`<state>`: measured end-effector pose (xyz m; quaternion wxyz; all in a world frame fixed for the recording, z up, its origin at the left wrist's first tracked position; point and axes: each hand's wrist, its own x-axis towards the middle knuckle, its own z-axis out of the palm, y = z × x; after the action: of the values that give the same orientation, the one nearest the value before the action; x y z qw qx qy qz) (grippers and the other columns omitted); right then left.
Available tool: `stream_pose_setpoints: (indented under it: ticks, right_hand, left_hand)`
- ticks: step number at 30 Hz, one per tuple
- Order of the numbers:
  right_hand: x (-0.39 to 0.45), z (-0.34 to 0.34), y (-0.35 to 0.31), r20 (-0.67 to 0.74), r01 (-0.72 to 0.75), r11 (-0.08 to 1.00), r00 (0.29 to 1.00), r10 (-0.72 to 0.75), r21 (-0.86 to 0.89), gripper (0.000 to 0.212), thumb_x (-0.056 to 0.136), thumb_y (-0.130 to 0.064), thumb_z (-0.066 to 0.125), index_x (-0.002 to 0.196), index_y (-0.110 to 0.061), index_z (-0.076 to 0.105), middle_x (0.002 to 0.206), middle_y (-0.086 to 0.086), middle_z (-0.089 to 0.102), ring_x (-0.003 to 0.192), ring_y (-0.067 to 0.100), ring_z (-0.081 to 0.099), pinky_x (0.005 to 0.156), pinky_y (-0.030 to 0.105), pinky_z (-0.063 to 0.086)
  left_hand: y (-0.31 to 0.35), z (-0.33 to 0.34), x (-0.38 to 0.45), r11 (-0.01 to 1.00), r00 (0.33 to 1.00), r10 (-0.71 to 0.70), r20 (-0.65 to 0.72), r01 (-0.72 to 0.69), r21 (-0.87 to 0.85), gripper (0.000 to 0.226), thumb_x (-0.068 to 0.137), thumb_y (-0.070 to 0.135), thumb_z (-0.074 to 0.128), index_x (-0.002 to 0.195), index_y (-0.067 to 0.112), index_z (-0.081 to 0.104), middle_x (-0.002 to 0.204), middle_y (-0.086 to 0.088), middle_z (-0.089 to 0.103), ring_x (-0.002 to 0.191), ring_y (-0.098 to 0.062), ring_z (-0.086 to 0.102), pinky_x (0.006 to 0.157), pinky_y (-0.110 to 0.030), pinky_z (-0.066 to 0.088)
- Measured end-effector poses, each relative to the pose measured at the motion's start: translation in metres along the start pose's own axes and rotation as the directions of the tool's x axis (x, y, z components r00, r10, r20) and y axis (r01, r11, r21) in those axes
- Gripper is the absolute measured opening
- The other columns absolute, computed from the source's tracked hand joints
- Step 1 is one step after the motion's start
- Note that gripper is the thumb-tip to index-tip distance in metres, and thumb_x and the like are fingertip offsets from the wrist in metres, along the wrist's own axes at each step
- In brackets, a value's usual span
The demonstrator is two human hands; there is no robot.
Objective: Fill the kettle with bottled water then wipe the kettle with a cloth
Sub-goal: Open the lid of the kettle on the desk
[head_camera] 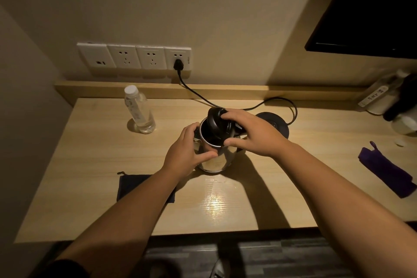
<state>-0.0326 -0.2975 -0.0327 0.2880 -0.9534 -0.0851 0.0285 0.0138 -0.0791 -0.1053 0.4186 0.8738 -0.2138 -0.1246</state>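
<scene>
A steel kettle (214,160) stands in the middle of the wooden desk (90,165), off its black base (277,124). Its black lid (217,125) is raised, tilted up on its hinge side. My left hand (187,156) grips the kettle's body from the left. My right hand (252,133) holds the lid, fingers on its top edge and thumb at the rim. A capped clear water bottle (138,109) stands upright at the back left. A dark cloth (133,184) lies flat near the front, partly under my left forearm.
A black cord (203,97) runs from the wall socket (178,61) to the base. A purple pouch (388,176) lies at the right. Bottles and white items (383,95) crowd the far right corner. A dark screen (372,11) hangs upper right.
</scene>
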Motion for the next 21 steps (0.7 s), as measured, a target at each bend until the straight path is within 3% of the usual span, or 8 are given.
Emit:
stream_pose_setpoints:
  ticks: [5,12,16,21]
  right_hand:
    - [-0.017,0.002,0.004,-0.096,-0.114,0.983,0.987,0.128,0.141,0.062,0.084,-0.044,0.066,0.139,-0.04,0.036,0.141,-0.012,0.045,0.119,0.003,0.046,0.096,0.026,0.045]
    - [-0.029,0.011,0.006,-0.156,-0.18,0.943,0.961,0.23,0.281,0.059,0.086,-0.047,0.061,0.14,-0.041,0.036,0.137,-0.015,0.051,0.125,0.004,0.047,0.1,0.03,0.043]
    - [-0.035,0.012,0.0,-0.186,-0.204,0.909,0.94,0.285,0.363,0.044,0.088,-0.038,0.063,0.129,-0.037,0.047,0.118,-0.021,0.058,0.11,-0.007,0.052,0.09,0.024,0.043]
    - [-0.043,0.013,-0.001,-0.221,-0.249,0.88,0.907,0.358,0.404,0.03,0.091,-0.034,0.06,0.118,-0.043,0.048,0.105,-0.034,0.051,0.098,-0.025,0.045,0.078,0.01,0.035]
  left_hand:
    - [-0.001,0.002,0.0,1.0,1.0,-0.017,0.003,0.017,0.008,0.093,0.075,0.043,0.084,0.149,0.023,0.032,0.151,0.002,0.042,0.131,-0.016,0.047,0.096,-0.025,0.043]
    - [0.0,0.001,0.001,0.999,1.0,-0.019,0.009,0.019,0.041,0.095,0.075,0.044,0.084,0.15,0.021,0.031,0.151,0.0,0.041,0.132,-0.018,0.047,0.097,-0.029,0.044]
    - [0.001,-0.001,0.0,0.999,1.0,-0.011,0.013,0.01,0.052,0.095,0.075,0.044,0.084,0.15,0.02,0.031,0.15,0.0,0.041,0.13,-0.017,0.048,0.097,-0.029,0.045]
    - [0.002,-0.001,0.0,0.997,1.0,0.001,0.017,-0.002,0.078,0.094,0.076,0.044,0.083,0.15,0.018,0.031,0.15,-0.001,0.041,0.129,-0.018,0.05,0.095,-0.028,0.046]
